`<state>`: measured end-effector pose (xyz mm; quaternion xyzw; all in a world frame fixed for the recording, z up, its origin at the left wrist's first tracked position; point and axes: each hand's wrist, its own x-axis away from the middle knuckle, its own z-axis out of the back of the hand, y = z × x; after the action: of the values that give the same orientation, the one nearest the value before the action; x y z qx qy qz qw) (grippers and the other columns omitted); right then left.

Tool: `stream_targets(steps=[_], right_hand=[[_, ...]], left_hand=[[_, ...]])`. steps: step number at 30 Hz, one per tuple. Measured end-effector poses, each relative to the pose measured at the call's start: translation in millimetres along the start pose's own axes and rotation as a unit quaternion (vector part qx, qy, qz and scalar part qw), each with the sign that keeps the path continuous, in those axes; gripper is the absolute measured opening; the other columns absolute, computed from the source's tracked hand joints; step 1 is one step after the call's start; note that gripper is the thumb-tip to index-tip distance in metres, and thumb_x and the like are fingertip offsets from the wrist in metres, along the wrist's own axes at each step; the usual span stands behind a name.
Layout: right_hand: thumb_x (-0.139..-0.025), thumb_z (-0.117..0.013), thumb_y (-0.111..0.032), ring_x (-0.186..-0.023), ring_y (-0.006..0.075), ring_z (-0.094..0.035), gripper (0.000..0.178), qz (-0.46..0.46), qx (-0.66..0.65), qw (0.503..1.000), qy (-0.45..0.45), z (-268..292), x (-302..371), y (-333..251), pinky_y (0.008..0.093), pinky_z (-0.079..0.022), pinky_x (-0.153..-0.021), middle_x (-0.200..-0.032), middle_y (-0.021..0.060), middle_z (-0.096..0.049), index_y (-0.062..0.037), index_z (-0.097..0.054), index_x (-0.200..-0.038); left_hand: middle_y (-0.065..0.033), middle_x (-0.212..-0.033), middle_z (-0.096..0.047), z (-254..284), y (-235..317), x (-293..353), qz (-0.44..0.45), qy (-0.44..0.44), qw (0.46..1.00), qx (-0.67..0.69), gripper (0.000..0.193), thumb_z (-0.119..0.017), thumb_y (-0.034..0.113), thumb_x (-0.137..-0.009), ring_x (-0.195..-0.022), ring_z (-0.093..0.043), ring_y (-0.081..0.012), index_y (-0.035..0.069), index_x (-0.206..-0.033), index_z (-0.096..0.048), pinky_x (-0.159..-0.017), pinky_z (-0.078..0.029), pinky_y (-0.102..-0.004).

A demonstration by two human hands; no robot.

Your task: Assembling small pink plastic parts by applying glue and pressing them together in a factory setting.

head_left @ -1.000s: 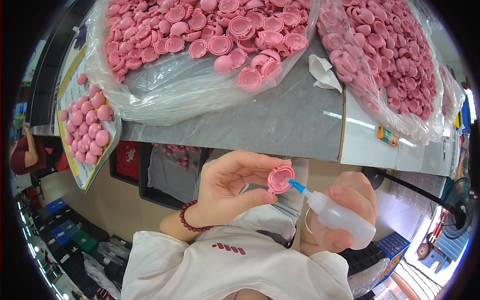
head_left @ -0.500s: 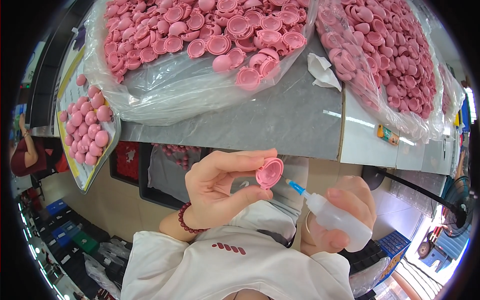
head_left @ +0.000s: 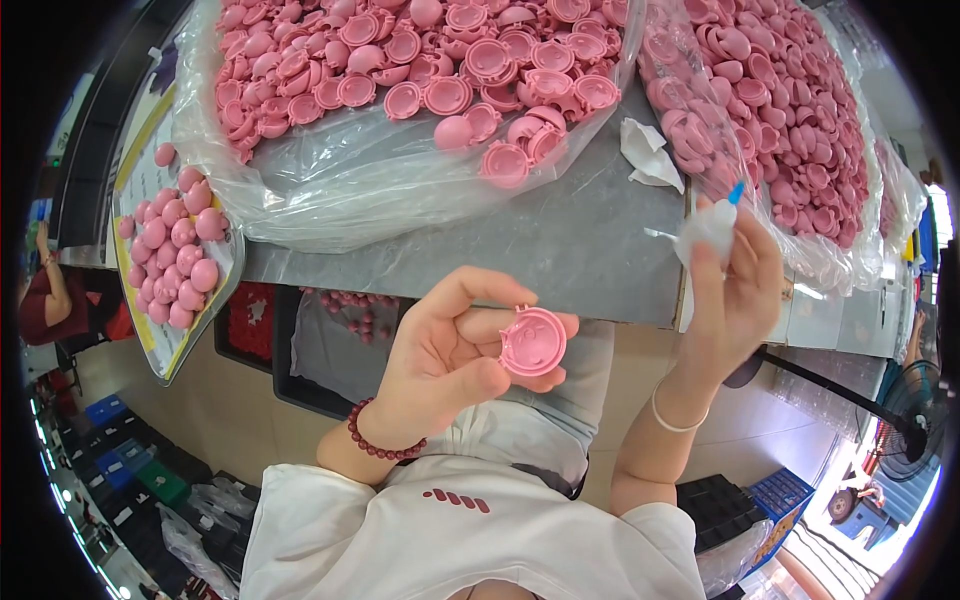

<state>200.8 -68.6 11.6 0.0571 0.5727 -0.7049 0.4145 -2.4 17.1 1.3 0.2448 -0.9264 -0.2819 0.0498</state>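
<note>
My left hand (head_left: 432,365) pinches a round pink plastic half shell (head_left: 534,342) between thumb and fingers, in front of the table's near edge. The shell's hollow, rimmed side faces up, and a small hinge lug shows on its edge. Over the right part of the table, my right hand (head_left: 738,295) is closed on a translucent white squeeze bottle (head_left: 708,232). Its blue tip points up and away from me, close to the right-hand bag. Part of the bottle is hidden by my fingers.
Clear plastic bags (head_left: 340,215) heaped with pink half shells (head_left: 490,60) cover the table's far side. Closed pink balls (head_left: 170,250) sit on a board at left. Crumpled white paper (head_left: 648,152) lies between the bags. Below the edge is a dark bin (head_left: 330,390); a fan (head_left: 910,425) stands at right.
My right hand has swung away from the shell, up and to the right, carrying the bottle over the table. My left hand has lowered slightly and turned the shell's inside upward.
</note>
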Motion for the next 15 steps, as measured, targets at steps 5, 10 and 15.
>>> stream_targets(steps=[5,10,15], right_hand=[[-0.064,-0.066,-0.004,-0.076,0.0116,-0.055,0.039,-0.109,0.045,0.992,-0.052,0,-9,11,0.0221,-0.039,-0.063,-0.096,0.0081,-0.057,-0.0015,-0.048,-0.099],[-0.066,-0.066,-0.003,-0.084,0.0131,-0.051,0.05,0.052,0.12,0.991,0.015,29,-32,16,0.0229,-0.039,-0.064,-0.1,0.0071,-0.054,-0.0018,-0.042,-0.11],[-0.069,-0.063,-0.012,-0.084,0.0187,-0.053,0.037,0.01,0.376,0.926,-0.022,63,-77,45,0.0291,-0.041,-0.071,-0.096,0.0074,-0.055,-0.0045,-0.051,-0.104]], left_hand=[[-0.024,-0.109,-0.05,-1,0,2,0.011,0.006,1.0,0.02,0.044,-0.062,0.008,-0.075,-0.094,-0.056,-0.0214,-0.001,-0.111,-0.038,-0.077,-0.049,-0.0335],[-0.0157,-0.097,-0.056,-9,-4,1,-0.083,0.139,0.968,-0.192,0.051,-0.07,0.023,-0.07,-0.071,-0.058,-0.0131,0.004,-0.107,-0.04,-0.059,-0.051,-0.0241],[-0.0183,-0.101,-0.054,0,-4,1,-0.105,0.095,0.971,-0.191,0.045,-0.067,0.011,-0.07,-0.079,-0.057,-0.0157,0.002,-0.106,-0.041,-0.065,-0.051,-0.0266]])
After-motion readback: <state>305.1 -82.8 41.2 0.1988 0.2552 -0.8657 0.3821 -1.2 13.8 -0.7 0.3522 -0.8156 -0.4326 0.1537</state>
